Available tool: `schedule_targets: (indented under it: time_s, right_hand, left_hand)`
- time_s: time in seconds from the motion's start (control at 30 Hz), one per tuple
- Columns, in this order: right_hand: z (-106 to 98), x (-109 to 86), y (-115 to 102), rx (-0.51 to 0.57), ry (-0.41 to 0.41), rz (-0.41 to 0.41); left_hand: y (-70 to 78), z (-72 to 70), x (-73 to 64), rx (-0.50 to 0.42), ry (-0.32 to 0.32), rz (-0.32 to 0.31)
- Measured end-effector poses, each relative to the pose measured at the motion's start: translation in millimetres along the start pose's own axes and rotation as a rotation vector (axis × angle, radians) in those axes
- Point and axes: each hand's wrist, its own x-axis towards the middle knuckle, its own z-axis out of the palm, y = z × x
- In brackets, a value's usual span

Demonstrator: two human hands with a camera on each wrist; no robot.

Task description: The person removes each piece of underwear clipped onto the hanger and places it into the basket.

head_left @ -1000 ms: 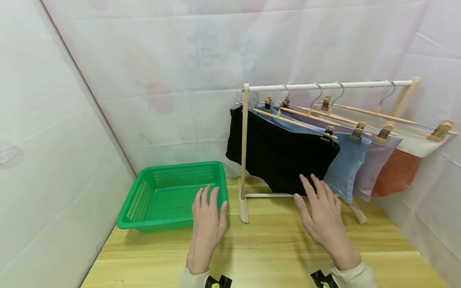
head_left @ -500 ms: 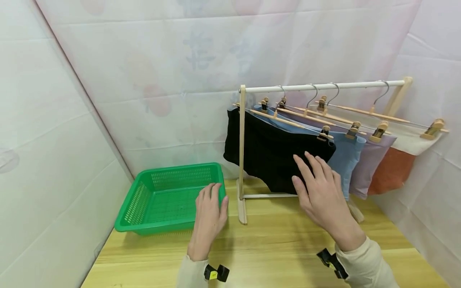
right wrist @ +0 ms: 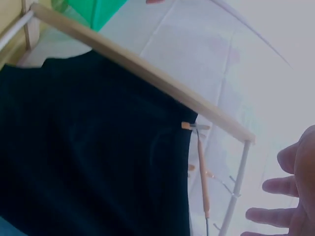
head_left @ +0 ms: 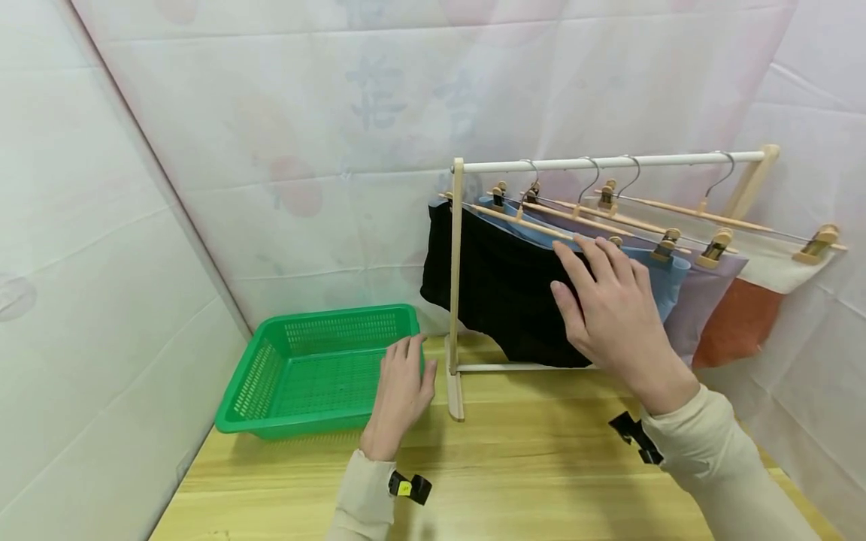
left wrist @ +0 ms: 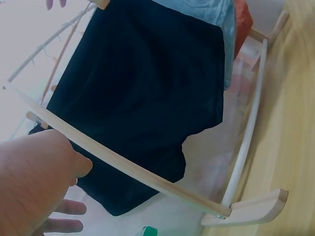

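Note:
Black shorts [head_left: 507, 293] hang by clips from the front wooden hanger [head_left: 549, 228] on a small clothes rack [head_left: 457, 263]. My right hand [head_left: 612, 323] is raised in front of their right side, fingers spread and holding nothing, covering most of the right clip in the head view. My left hand [head_left: 402, 391] hovers by the right rim of the green basket [head_left: 307, 421], fingers relaxed and holding nothing. In the left wrist view the shorts [left wrist: 142, 83] fill the middle behind the rack's post [left wrist: 123, 164]. The right wrist view shows the hanger [right wrist: 203, 172] beside free fingers [right wrist: 270, 216].
Behind the shorts hang a light blue garment [head_left: 666, 285], a lilac one [head_left: 707, 300] and a white-and-rust one [head_left: 744, 323], each clipped to a hanger. Everything stands on a wooden table [head_left: 514, 466], with pale curtains [head_left: 325, 195] close behind and at the sides.
My right hand has risen from the lower hem of the black shorts toward the hanger's right clip. My left hand has moved slightly right and forward.

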Motion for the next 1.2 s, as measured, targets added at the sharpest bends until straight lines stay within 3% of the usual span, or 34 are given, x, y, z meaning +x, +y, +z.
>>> schedule_targets:
  time_s: [0.23,0.43,0.73,0.9,1.0,1.2]
  right_hand:
    - [-4.5,26.7,16.5,-0.054,-0.013,-0.025]
    - [0.3,44.1,21.3,-0.119,-0.097,-0.039]
    - [4.6,50.5,25.2,-0.14,-0.131,-0.029]
    - [3.3,56.0,26.3,-0.151,-0.143,-0.023]
    - [3.6,59.9,25.8,-0.164,-0.16,-0.023]
    - [3.3,64.6,26.7,-0.194,-0.17,-0.024]
  left_hand:
    - [0.6,6.9,10.7,-0.013,-0.024,0.008]
    - [0.2,10.9,15.8,-0.022,-0.04,0.013]
    - [3.5,15.6,24.0,-0.072,-0.085,0.001]
    - [5.1,21.2,35.7,-0.057,-0.08,0.018]
    - [4.7,25.1,43.6,-0.062,-0.093,-0.008]
    - [6.3,30.1,59.5,-0.259,-0.17,-0.092]
